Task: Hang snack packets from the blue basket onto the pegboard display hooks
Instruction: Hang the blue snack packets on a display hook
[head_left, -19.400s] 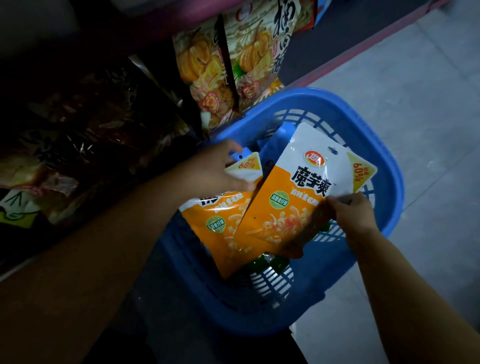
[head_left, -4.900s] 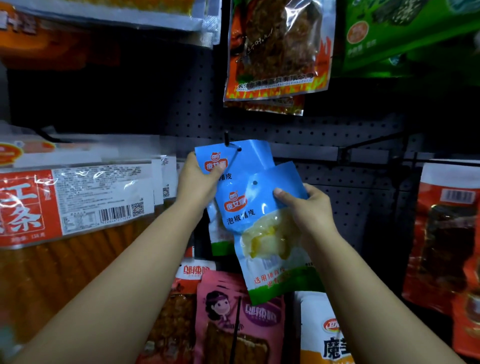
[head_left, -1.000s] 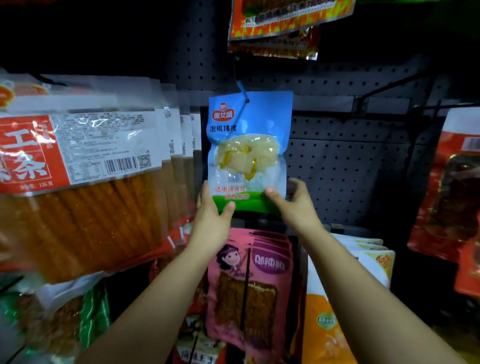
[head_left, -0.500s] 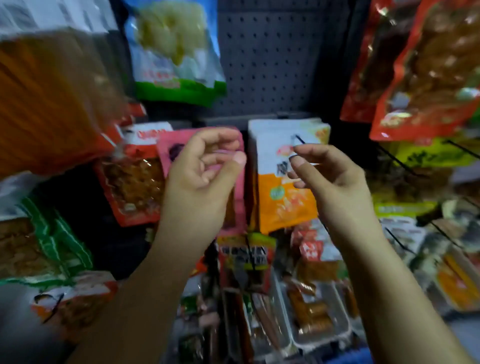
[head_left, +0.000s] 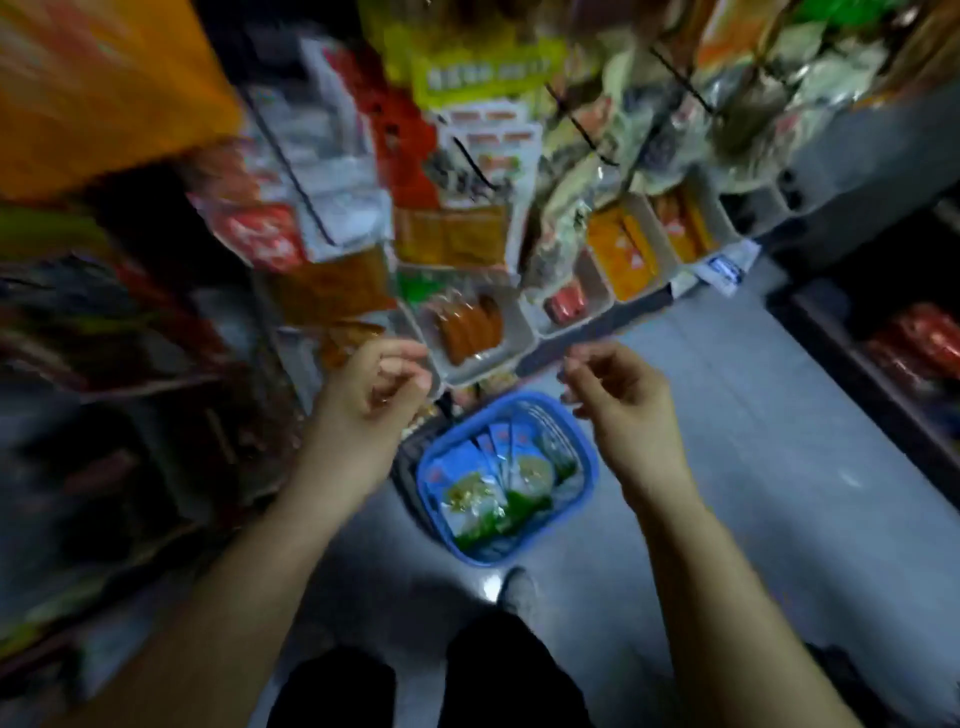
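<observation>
The blue basket (head_left: 584, 457) stands on the floor (head_left: 779, 467), open at the top; blue packets (head_left: 470, 483) fill its interior. Bare floor lies to its right. Hanging packets (head_left: 457, 234) and shelf trays (head_left: 483, 332) crowd the space above and left of it. Both hands, left hand (head_left: 371, 395) and right hand (head_left: 618, 395), hover above the basket, holding nothing.

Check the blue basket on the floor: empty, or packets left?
Not empty. The blue basket on the floor holds several blue-and-green snack packets, fanned and overlapping. Exact count cannot be told through the blur.
</observation>
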